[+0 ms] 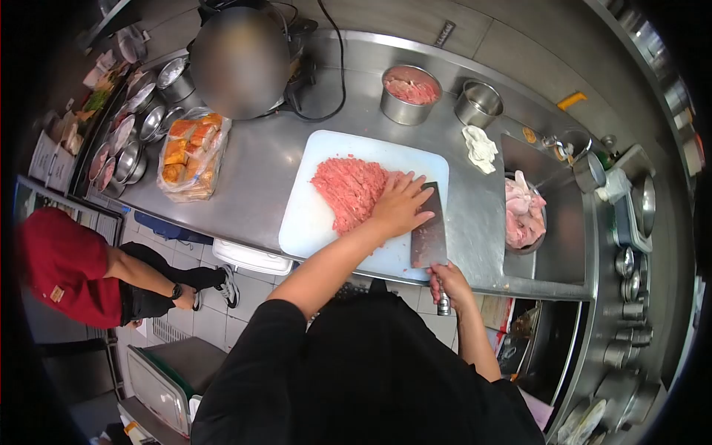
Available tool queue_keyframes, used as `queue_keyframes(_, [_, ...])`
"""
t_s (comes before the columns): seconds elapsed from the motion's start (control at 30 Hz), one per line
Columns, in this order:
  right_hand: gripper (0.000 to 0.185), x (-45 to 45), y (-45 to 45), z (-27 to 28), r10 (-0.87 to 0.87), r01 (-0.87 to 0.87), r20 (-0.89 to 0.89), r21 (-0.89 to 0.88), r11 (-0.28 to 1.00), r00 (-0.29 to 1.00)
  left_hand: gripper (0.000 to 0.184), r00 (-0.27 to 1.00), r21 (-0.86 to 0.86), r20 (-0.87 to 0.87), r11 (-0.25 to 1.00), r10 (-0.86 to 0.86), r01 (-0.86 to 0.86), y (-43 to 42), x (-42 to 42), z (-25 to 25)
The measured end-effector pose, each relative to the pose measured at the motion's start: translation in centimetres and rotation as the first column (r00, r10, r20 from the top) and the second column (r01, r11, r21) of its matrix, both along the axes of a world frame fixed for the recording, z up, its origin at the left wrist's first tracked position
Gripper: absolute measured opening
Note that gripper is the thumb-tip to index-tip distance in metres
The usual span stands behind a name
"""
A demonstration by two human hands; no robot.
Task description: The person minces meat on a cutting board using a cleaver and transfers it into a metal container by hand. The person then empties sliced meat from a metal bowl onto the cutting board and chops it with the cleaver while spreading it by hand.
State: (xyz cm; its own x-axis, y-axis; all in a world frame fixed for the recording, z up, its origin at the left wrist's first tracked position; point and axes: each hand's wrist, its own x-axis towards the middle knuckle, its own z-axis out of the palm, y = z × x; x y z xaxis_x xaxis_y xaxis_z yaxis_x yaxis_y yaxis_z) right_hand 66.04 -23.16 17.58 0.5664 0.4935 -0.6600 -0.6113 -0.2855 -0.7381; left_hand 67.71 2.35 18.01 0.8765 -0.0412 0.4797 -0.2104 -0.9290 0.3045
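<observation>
A mound of ground meat [347, 189] lies on a white cutting board [300, 226]. My left hand [399, 208] rests on the mound's right side with its fingers spread. Its fingertips reach to the blade of a cleaver [430, 237]; whether they press on the metal I cannot tell. At the board's front right, my right hand [451, 283] is closed round the cleaver's handle. The wide blade lies over the right part of the board, pointing away from me, and bits of meat cling near its lower end.
Behind the board stand a steel pot of meat [410, 111] and a steel pot [478, 104], near a white cloth [480, 148]. Raw poultry [523, 211] fills a bowl in the sink at right. Bagged bread [194, 156] sits left. A person in a red shirt [63, 259] is at left.
</observation>
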Motion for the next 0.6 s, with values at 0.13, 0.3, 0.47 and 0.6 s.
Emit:
queue_keyframes(0.13, [0.025, 2.2, 5.7, 0.7, 0.177, -0.175, 0.031, -0.05, 0.983, 0.984, 0.048, 0.971, -0.061, -0.125, 0.976, 0.202, -0.211, 1.6, 2.1, -1.8])
queue_keyframes(0.3, [0.021, 4.1, 10.7, 1.7, 0.383, -0.373, 0.138, -0.093, 0.923, 0.913, 0.038, 0.954, -0.181, -0.026, 0.937, 0.298, -0.298, 4.2, 0.4, -0.2])
queue_keyframes(0.47, [0.028, 2.4, 13.1, 5.6, 0.637, -0.424, 0.43, -0.494, 0.759, 0.639, 0.037, 0.902, -0.368, 0.116, 0.861, 0.416, -0.35, 5.5, -2.6, 0.3])
queue_keyframes(0.6, [0.039, 0.2, 14.4, 6.2, 0.781, -0.322, 0.552, -0.712, 0.624, 0.292, 0.035, 0.871, -0.617, 0.078, 0.709, 0.485, -0.34, 6.4, -6.4, 0.0])
